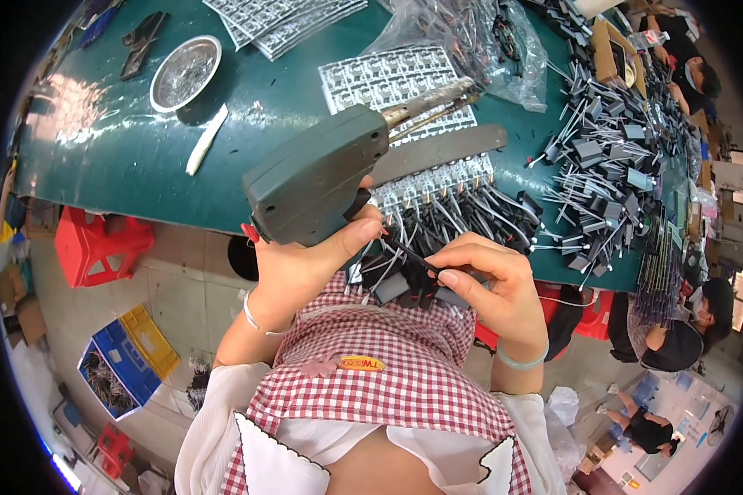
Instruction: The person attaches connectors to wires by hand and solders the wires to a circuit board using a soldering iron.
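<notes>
— What's the left hand (301,260) got?

— A grey pistol-shaped soldering gun (318,177), boxy body, with a brownish metal barrel sticking out of the front. The grip is wrapped fully round its handle, thumb lying across the lower edge.

— Which way does it point?

— Away from the person and up to the right in the head view, the barrel tip over the sheet of small white parts (396,82) on the green desk (124,157). Its long axis runs from the lower left at the hand to the upper right at the tip.

— And the right hand (499,289)?

— Its grip is narrow, fingertips pinching a small black wired component (413,276), held just over the red-checked apron (388,371), at the desk's near edge, beside the gun's handle.

— Anything else close?

— A heap of black wired parts (603,157) lies on the desk to the right.
</notes>
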`<state>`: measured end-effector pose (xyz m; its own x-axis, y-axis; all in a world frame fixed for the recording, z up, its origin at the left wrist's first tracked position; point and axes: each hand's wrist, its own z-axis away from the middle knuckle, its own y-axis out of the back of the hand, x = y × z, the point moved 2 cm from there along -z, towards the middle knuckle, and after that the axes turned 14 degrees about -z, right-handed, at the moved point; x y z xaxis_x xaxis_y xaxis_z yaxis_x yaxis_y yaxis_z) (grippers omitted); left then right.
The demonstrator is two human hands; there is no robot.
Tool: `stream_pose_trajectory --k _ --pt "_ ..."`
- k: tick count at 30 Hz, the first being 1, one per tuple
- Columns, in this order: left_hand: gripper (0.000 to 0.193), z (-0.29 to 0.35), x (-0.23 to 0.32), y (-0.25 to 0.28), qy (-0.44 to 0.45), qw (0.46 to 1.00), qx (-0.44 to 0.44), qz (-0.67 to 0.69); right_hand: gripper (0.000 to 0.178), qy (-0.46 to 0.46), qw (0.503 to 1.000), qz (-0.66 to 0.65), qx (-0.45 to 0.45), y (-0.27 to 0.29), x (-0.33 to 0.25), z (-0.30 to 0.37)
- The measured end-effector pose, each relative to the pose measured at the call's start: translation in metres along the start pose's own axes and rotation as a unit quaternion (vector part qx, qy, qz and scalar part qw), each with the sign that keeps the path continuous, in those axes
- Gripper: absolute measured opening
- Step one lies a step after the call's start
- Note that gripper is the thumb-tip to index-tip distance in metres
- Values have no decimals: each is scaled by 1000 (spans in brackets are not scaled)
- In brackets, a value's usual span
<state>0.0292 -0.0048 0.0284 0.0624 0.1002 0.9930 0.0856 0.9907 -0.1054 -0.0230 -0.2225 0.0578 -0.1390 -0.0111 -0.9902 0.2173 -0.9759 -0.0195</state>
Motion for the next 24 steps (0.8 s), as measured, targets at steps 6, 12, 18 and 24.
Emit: stream_pose_trajectory --k 6,12,18,24 --pt "53 13 -6 13 21 1000 18 -6 31 55 993 83 -57 -17 -6 -2" --pt "49 21 -13 7 65 997 48 -6 38 211 961 163 69 -67 11 -17" --pt "46 22 -20 17 77 996 29 31 23 217 964 116 97 -65 17 -19" --pt "48 23 -25 19 80 997 -1 16 23 198 971 112 80 -66 13 -19"
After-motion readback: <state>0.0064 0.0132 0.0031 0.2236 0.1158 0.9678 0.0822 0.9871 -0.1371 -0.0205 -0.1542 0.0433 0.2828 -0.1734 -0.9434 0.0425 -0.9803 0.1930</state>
